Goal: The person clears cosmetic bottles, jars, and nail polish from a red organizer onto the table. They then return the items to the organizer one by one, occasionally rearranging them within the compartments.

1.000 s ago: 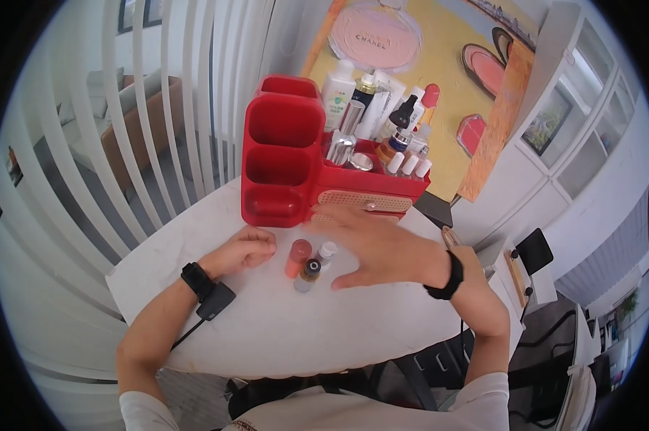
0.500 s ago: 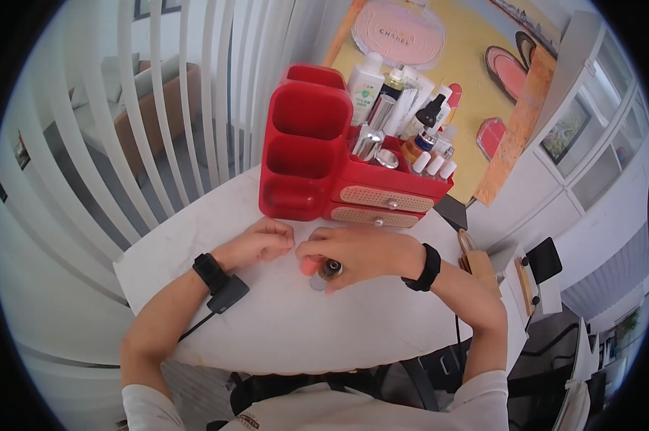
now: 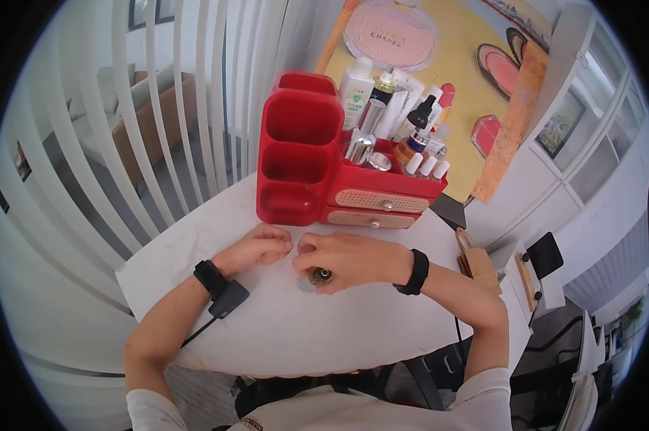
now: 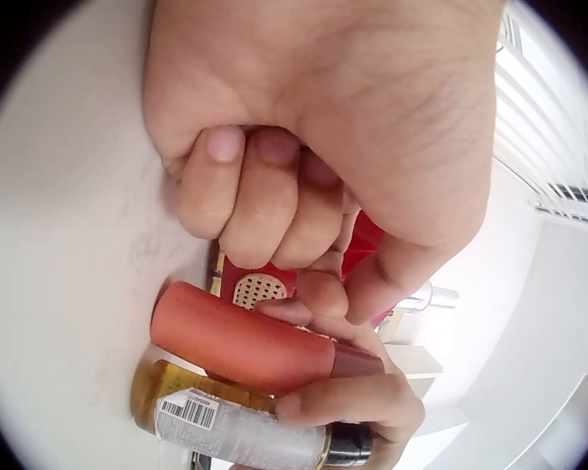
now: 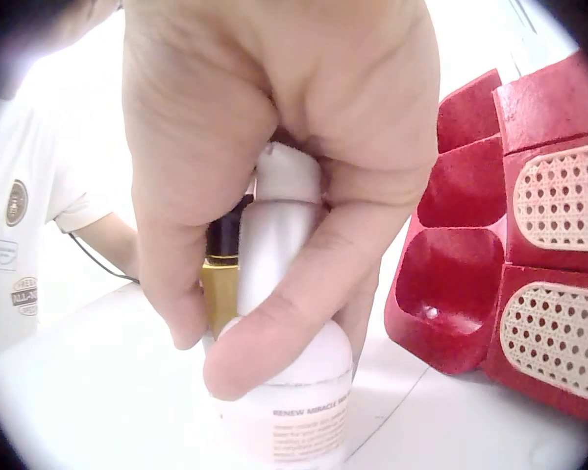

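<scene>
My right hand (image 3: 353, 260) is curled round a group of small bottles on the white table. In the right wrist view its fingers wrap a white bottle (image 5: 309, 406) and a gold bottle with a black cap (image 5: 221, 284). The left wrist view shows a coral-orange bottle (image 4: 240, 338) beside a clear and yellow bottle with a barcode label (image 4: 245, 431), the right fingers around them. My left hand (image 3: 256, 248) lies on the table just left of the bottles, fingers curled, holding nothing.
A red organizer (image 3: 299, 187) stands behind the hands, with round-cornered compartments at left, two woven-front drawers and many cosmetics at right. A brown paper bag (image 3: 481, 269) is at the table's right edge. White slats (image 3: 155, 129) run along the left.
My right hand has come down from above the bottles, moved toward the left hand and closed round them. The left hand remains curled beside them. The head view has shifted a little.
</scene>
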`<state>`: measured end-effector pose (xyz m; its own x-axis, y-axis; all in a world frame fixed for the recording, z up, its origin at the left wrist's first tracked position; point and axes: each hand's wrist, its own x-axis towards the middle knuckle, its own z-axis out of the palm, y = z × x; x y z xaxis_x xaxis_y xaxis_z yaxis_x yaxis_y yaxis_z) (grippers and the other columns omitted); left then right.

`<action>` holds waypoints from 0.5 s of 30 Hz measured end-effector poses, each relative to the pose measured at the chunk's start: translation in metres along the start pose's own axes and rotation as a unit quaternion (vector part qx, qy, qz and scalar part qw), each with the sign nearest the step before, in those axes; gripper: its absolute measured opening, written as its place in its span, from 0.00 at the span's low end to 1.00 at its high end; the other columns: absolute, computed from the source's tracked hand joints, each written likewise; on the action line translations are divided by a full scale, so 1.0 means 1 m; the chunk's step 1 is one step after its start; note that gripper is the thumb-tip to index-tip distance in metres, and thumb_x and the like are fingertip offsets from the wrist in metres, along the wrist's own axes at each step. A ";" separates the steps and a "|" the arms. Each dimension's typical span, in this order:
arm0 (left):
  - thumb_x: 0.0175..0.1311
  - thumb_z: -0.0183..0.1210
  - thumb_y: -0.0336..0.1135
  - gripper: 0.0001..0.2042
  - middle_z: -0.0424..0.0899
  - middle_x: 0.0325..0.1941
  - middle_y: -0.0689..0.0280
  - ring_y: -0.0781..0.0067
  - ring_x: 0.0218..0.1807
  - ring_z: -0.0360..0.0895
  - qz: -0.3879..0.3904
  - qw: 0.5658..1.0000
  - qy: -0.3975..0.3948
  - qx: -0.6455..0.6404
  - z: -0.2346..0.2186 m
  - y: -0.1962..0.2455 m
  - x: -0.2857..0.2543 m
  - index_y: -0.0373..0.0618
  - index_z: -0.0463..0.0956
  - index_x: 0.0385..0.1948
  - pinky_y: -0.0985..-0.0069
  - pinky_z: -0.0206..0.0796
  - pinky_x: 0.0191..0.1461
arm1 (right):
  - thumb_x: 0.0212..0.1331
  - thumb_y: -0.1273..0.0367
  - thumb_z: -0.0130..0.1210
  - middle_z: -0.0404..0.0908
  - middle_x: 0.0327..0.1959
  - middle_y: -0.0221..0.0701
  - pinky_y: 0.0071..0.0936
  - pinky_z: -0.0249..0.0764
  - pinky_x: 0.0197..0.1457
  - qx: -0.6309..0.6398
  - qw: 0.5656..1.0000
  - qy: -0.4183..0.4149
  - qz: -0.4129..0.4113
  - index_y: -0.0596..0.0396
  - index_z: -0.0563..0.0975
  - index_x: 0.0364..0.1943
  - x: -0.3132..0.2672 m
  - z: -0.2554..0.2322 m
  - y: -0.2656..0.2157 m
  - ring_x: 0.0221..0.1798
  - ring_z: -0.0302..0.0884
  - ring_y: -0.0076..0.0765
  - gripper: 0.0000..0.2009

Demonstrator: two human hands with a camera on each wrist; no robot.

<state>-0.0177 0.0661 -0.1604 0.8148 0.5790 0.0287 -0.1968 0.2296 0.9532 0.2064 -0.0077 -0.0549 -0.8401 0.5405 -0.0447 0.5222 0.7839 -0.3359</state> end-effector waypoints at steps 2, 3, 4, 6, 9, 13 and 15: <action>0.68 0.55 0.32 0.08 0.60 0.17 0.78 0.87 0.17 0.49 -0.004 1.000 -0.017 -0.009 -0.001 0.001 -0.001 0.42 0.73 0.28 0.81 0.38 0.22 | 0.46 0.68 0.67 0.73 0.42 0.34 0.39 0.73 0.44 0.000 1.000 0.002 -0.003 0.50 0.73 0.36 0.000 0.001 0.000 0.43 0.76 0.45 0.15; 0.68 0.55 0.32 0.08 0.60 0.17 0.78 0.87 0.17 0.49 -0.003 1.000 -0.018 -0.006 -0.001 0.001 -0.001 0.42 0.73 0.28 0.81 0.38 0.22 | 0.46 0.67 0.67 0.73 0.42 0.33 0.38 0.73 0.45 0.014 1.000 0.005 0.004 0.50 0.73 0.35 0.000 0.001 0.001 0.44 0.76 0.45 0.15; 0.68 0.55 0.32 0.08 0.60 0.17 0.78 0.87 0.17 0.49 -0.002 1.000 -0.019 -0.007 0.001 0.002 -0.002 0.42 0.73 0.28 0.81 0.38 0.22 | 0.45 0.67 0.68 0.73 0.42 0.33 0.38 0.73 0.45 0.028 1.000 0.008 0.011 0.50 0.73 0.35 0.000 0.001 0.002 0.44 0.76 0.44 0.15; 0.69 0.55 0.32 0.08 0.59 0.17 0.78 0.87 0.17 0.49 0.006 1.000 -0.020 -0.002 0.000 0.001 -0.002 0.42 0.73 0.29 0.81 0.38 0.22 | 0.44 0.67 0.68 0.74 0.41 0.32 0.37 0.72 0.46 0.037 0.999 0.012 0.008 0.50 0.74 0.36 -0.001 0.003 0.007 0.44 0.76 0.44 0.16; 0.68 0.57 0.35 0.07 0.61 0.18 0.79 0.89 0.18 0.51 -0.004 1.000 -0.025 0.004 -0.002 0.000 -0.001 0.45 0.75 0.29 0.82 0.39 0.22 | 0.43 0.66 0.69 0.75 0.40 0.32 0.36 0.72 0.47 0.063 0.998 0.006 0.004 0.50 0.77 0.37 -0.005 -0.003 0.007 0.44 0.76 0.42 0.16; 0.69 0.56 0.33 0.08 0.57 0.17 0.80 0.88 0.18 0.49 -0.011 1.000 -0.009 0.012 0.004 0.004 -0.003 0.44 0.73 0.27 0.81 0.38 0.22 | 0.42 0.67 0.70 0.77 0.37 0.32 0.34 0.72 0.46 0.122 0.992 0.027 -0.011 0.50 0.81 0.40 -0.019 -0.032 -0.003 0.41 0.77 0.40 0.17; 0.69 0.55 0.32 0.08 0.55 0.16 0.79 0.86 0.17 0.48 -0.017 1.000 -0.004 0.006 0.005 0.004 -0.002 0.42 0.72 0.27 0.80 0.37 0.23 | 0.42 0.68 0.71 0.78 0.36 0.31 0.32 0.73 0.45 0.132 0.990 0.049 -0.004 0.51 0.81 0.40 -0.031 -0.055 -0.011 0.41 0.78 0.39 0.17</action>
<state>-0.0173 0.0613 -0.1555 0.8258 0.5640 -0.0020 -0.1621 0.2408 0.9569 0.2349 -0.0160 0.0015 -0.8188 0.5723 0.0453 0.4491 0.6877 -0.5704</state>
